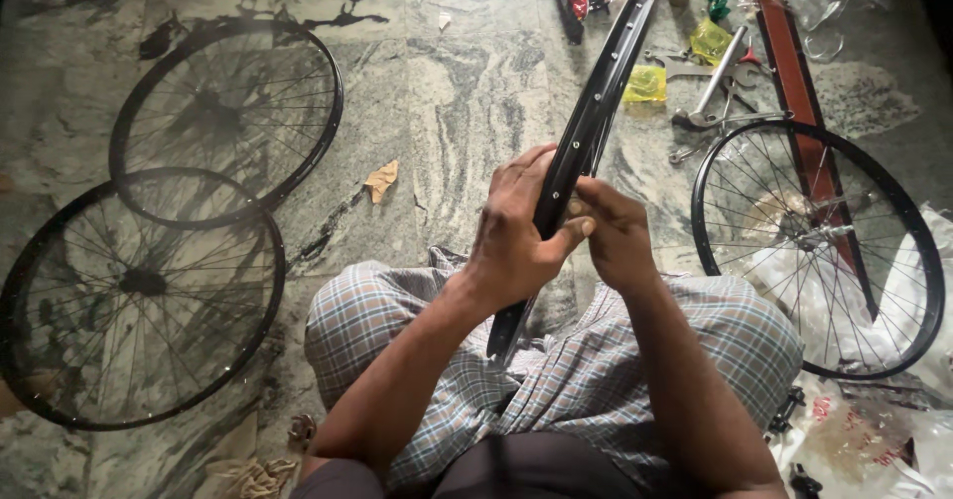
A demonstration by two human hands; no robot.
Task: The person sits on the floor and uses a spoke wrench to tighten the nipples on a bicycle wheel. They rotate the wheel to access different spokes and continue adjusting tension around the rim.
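Observation:
I sit on a marbled stone floor with a bare black bicycle rim (599, 102) standing on edge between my knees, its lower part resting on my checked lap cloth (556, 380). My left hand (516, 226) is closed around the rim from the left, thumb across its inner face. My right hand (613, 231) touches the rim from the right, fingertips pinched at a spoke hole; what they hold is too small to tell. The rim's top reaches up toward the tools at the far side.
Two spoked black wheels (223, 112) (139, 295) lie overlapping on the floor at left. A third spoked wheel (819, 241) lies at right over white plastic, crossed by a reddish bar (794, 72). Wrenches, a hammer-like tool (717, 77) and yellow packets (645, 84) sit beyond.

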